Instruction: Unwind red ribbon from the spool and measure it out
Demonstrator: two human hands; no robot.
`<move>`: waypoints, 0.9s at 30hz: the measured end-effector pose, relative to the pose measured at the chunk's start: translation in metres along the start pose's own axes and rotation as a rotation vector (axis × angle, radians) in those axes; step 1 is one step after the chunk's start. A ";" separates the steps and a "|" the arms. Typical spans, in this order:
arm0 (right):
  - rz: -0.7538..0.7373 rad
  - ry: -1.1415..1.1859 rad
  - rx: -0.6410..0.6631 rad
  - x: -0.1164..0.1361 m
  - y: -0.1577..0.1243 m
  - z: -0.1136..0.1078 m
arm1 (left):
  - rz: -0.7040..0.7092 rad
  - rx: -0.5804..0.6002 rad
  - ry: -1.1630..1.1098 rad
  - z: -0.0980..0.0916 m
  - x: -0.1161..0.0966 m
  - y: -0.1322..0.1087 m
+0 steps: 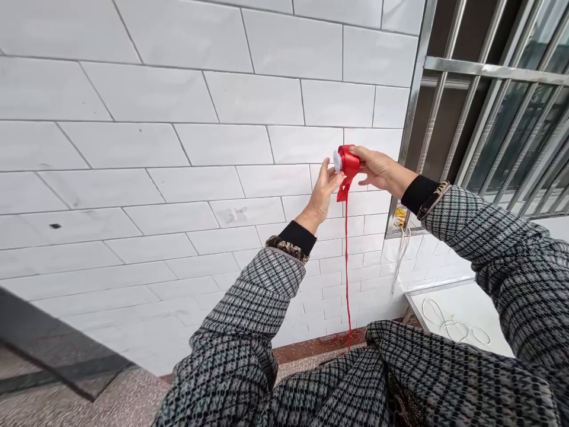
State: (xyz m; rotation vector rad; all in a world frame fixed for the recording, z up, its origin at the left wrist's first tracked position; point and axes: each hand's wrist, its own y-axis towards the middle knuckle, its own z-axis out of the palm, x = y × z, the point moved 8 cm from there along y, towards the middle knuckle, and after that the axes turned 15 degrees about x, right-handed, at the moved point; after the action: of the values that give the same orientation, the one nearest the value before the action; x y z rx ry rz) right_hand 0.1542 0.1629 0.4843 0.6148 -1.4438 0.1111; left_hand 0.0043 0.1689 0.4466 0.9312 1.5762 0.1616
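In front of the tiled wall, a roll of glossy red ribbon (350,159) is held up with a round white end piece (337,161) facing left. My left hand (322,193) pinches at the white end, thumb below it and fingers partly hidden behind. From the other side, my right hand (376,166) grips the ribbon at its top right, the thumb lying over it and the lower fingers curled loosely. Below the roll a short folded ribbon end hangs down. A thin red cord (347,273) drops from there towards the floor, its lower end hidden by my coat.
White tiles cover the wall (178,196). A metal-barred window (484,101) stands at the right, with something yellow (400,216) at its lower corner. A white cable (448,323) lies on a white surface (478,302) below. A dark panel (57,350) is at lower left.
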 end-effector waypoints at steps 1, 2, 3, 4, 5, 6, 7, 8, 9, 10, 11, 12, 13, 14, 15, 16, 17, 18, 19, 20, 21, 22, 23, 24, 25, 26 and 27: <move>-0.012 -0.019 -0.026 -0.002 -0.002 0.002 | -0.017 -0.014 -0.079 0.010 0.001 -0.002; -0.023 -0.040 -0.056 -0.004 -0.003 0.003 | -0.038 -0.032 -0.129 0.019 0.003 -0.005; -0.032 -0.058 -0.086 -0.006 -0.004 0.003 | -0.058 -0.053 -0.148 0.026 0.005 -0.008; -0.039 -0.072 -0.109 -0.008 -0.005 0.003 | -0.074 -0.079 -0.139 0.032 0.007 -0.010; -0.045 -0.079 -0.122 -0.010 -0.006 0.003 | -0.082 -0.108 -0.118 0.035 0.008 -0.013; -0.049 -0.081 -0.124 -0.013 -0.007 0.003 | -0.084 -0.133 -0.100 0.038 0.009 -0.015; -0.054 -0.078 -0.122 -0.016 -0.007 0.002 | -0.085 -0.146 -0.091 0.040 0.011 -0.016; -0.059 -0.072 -0.119 -0.018 -0.008 0.001 | -0.086 -0.151 -0.092 0.042 0.013 -0.017; -0.060 -0.064 -0.116 -0.021 -0.009 -0.001 | -0.087 -0.146 -0.099 0.044 0.014 -0.018; -0.054 -0.054 -0.114 -0.025 -0.011 -0.003 | -0.086 -0.137 -0.107 0.047 0.015 -0.020; -0.044 -0.045 -0.111 -0.029 -0.012 -0.006 | -0.084 -0.125 -0.109 0.049 0.016 -0.022; -0.030 -0.037 -0.110 -0.033 -0.015 -0.008 | -0.078 -0.116 -0.098 0.051 0.015 -0.025; -0.015 -0.031 -0.107 -0.037 -0.017 -0.011 | -0.067 -0.108 -0.075 0.053 0.013 -0.028; 0.000 -0.030 -0.103 -0.040 -0.019 -0.013 | -0.054 -0.099 -0.045 0.054 0.010 -0.032; 0.006 -0.037 -0.103 -0.043 -0.021 -0.014 | -0.044 -0.092 -0.005 0.055 0.007 -0.035; 0.001 -0.050 -0.105 -0.045 -0.022 -0.016 | -0.037 -0.088 0.044 0.056 0.003 -0.039; -0.015 -0.068 -0.107 -0.046 -0.023 -0.018 | -0.029 -0.090 0.103 0.057 -0.001 -0.042; -0.035 -0.086 -0.105 -0.047 -0.023 -0.018 | -0.014 -0.103 0.173 0.056 -0.007 -0.045; -0.055 -0.102 -0.097 -0.048 -0.022 -0.018 | 0.008 -0.129 0.250 0.056 -0.014 -0.049; -0.067 -0.114 -0.085 -0.050 -0.020 -0.017 | 0.035 -0.161 0.327 0.055 -0.021 -0.053; -0.066 -0.120 -0.067 -0.053 -0.018 -0.016 | 0.059 -0.187 0.389 0.055 -0.027 -0.057; -0.050 -0.117 -0.044 -0.058 -0.016 -0.014 | 0.067 -0.193 0.420 0.056 -0.031 -0.061; -0.026 -0.101 -0.019 -0.063 -0.015 -0.011 | 0.052 -0.174 0.415 0.057 -0.030 -0.064; 0.004 -0.068 0.006 -0.069 -0.014 -0.009 | 0.020 -0.149 0.381 0.057 -0.026 -0.068; 0.033 -0.019 0.033 -0.075 -0.013 -0.005 | -0.013 -0.146 0.337 0.055 -0.021 -0.071; 0.058 0.041 0.061 -0.081 -0.013 -0.001 | -0.034 -0.185 0.304 0.048 -0.016 -0.076; 0.083 0.106 0.090 -0.086 -0.014 0.003 | -0.037 -0.263 0.299 0.038 -0.013 -0.082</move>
State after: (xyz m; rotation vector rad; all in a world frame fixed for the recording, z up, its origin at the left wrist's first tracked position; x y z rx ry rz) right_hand 0.1445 0.1746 0.3983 0.6132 -1.3671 0.2714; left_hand -0.0009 0.0910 0.3991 0.6932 1.7929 0.4886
